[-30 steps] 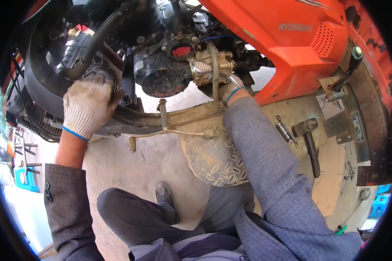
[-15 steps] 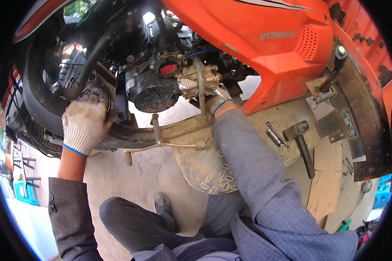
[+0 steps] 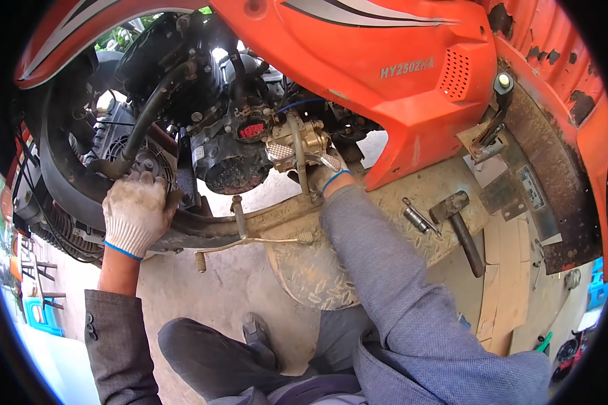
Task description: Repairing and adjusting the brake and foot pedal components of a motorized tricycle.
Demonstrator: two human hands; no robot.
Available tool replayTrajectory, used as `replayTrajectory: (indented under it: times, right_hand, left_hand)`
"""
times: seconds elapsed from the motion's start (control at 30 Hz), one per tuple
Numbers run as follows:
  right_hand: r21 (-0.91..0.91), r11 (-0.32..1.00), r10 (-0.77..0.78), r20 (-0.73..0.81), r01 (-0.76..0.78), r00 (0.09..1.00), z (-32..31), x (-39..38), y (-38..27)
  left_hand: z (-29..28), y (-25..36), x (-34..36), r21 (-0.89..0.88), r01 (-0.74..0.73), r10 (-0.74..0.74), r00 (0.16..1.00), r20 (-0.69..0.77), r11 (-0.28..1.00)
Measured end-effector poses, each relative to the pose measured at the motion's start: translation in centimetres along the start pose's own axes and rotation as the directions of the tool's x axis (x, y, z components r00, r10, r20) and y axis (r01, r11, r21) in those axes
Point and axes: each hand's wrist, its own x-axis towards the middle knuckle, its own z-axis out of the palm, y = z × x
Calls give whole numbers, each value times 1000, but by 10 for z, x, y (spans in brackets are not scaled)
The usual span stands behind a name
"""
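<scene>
My left hand [image 3: 135, 209], in a white knit glove with a blue cuff, is closed over the thick black frame tube [image 3: 74, 192] beside a round fan [image 3: 146, 160]. My right hand [image 3: 329, 177], also gloved, reaches in below a brass-coloured metal housing [image 3: 302, 140] on the engine. Most of its fingers are hidden behind that housing and a bent pedal lever, so what they touch or hold does not show. A black engine cover [image 3: 233, 162] lies between the two hands. Metal foot pedals with ridged pads [image 3: 279, 152] sit in front of the housing.
An orange body panel [image 3: 378, 74] overhangs the engine. On the worn tread-plate footboard [image 3: 317, 280] lie a hammer [image 3: 463, 233] and a silver cylindrical tool [image 3: 420, 219]. A gear lever [image 3: 250, 241] sticks out towards me. Cardboard [image 3: 503, 270] lies at the right, blue stools at both sides.
The view has tilted a little, so the vehicle sits slightly lower and more orange panel shows at top left. Both hands stay at the same places on the vehicle.
</scene>
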Motion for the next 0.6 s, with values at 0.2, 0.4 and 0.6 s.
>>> replayTrajectory:
  times: [0.2, 0.4, 0.6]
  right_hand:
    - [-29, 1000, 0, 0, 0, 1000, -6, -3, -3]
    - [-105, 994, 7, 5, -6, 1000, -16, -16, -7]
    - [-55, 999, -3, 0, 3, 1000, -10, -16, -5]
  left_hand:
    - [0, 1, -2, -7, 7, -7, 1000, -3, 1000]
    - [0, -1, 0, -41, -11, 10, 999, -37, 999]
    - [-3, 2, -2, -45, -8, 7, 1000, -20, 999]
